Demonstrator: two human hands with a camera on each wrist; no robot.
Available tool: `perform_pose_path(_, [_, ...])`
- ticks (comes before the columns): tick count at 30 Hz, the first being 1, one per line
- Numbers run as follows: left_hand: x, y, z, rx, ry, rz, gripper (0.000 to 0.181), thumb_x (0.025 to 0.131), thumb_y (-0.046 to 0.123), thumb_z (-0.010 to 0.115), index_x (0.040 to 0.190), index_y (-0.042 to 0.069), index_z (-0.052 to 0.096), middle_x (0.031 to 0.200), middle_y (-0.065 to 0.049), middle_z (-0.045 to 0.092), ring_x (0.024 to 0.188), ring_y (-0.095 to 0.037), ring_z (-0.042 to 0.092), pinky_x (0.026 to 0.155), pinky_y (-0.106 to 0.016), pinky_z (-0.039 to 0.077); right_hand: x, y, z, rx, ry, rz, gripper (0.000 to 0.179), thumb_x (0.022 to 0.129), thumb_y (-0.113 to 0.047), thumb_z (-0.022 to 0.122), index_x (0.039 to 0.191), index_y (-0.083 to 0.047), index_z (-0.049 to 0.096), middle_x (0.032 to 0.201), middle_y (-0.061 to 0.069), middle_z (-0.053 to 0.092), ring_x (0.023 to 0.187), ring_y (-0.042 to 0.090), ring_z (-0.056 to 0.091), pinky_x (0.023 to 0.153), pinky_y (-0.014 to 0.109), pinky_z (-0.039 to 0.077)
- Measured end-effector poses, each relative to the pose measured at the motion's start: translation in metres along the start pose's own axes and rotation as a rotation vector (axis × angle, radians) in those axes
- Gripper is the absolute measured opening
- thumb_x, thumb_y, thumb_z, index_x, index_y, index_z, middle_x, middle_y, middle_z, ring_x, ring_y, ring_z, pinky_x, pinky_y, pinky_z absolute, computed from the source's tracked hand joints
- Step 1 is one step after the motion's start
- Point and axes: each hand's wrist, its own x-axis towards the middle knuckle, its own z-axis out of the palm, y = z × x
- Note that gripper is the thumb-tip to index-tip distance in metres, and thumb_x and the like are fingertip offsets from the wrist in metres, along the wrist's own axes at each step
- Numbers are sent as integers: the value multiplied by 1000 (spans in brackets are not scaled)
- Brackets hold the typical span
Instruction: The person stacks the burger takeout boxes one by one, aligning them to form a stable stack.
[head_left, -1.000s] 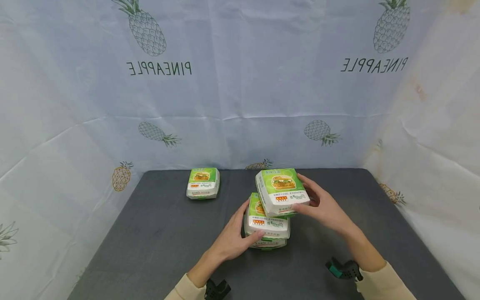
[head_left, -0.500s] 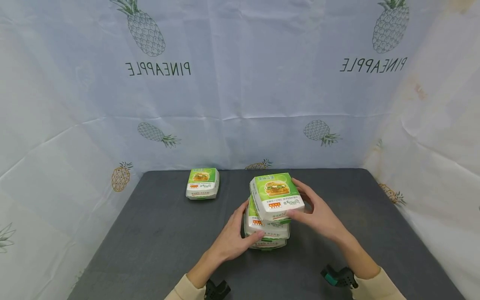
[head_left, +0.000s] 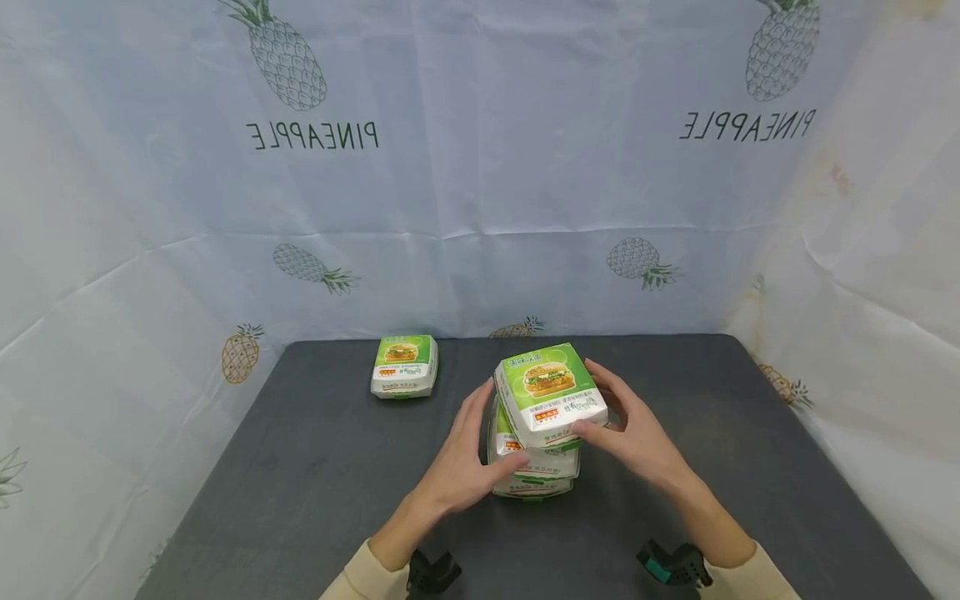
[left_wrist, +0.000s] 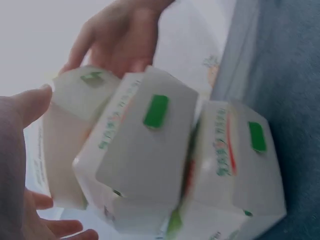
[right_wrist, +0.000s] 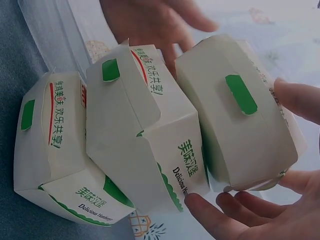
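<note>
Two hamburger boxes, white and green, are stacked on the dark table; the middle box (right_wrist: 140, 115) sits on the bottom box (right_wrist: 55, 150). Atop them is a third hamburger box (head_left: 549, 392), turned askew. My right hand (head_left: 637, 429) holds this top box by its right side, thumb at the front and fingers behind. A fingertip also reaches the middle box in the right wrist view. On the left of the stack, my left hand (head_left: 467, 462) is spread, thumb toward the front and fingers along the left side. In the left wrist view, its thumb (left_wrist: 35, 105) lies beside the top box.
Another hamburger box (head_left: 405, 367) stands alone toward the back left of the dark table (head_left: 315, 467). A pale cloth (head_left: 525, 183) printed with pineapples hangs behind the table and along both sides. Each wrist wears a black camera mount (head_left: 673, 565).
My right hand has brought the top box left and down onto the stack, turning it slightly. My left hand, earlier against the middle box, has risen a little and loosened.
</note>
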Motion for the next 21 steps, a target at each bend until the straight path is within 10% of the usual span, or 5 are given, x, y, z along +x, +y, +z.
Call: perform_pose_path(21, [9,5,-10,-167,-52,64,91,97,39,67,165,21,10,159,-2,32,142,-18,37,112,-49,37,-5,2,8,35,-1,-32,76,98,-6,68,161,-13,26,157,16,32,132,9,44,88,31,55])
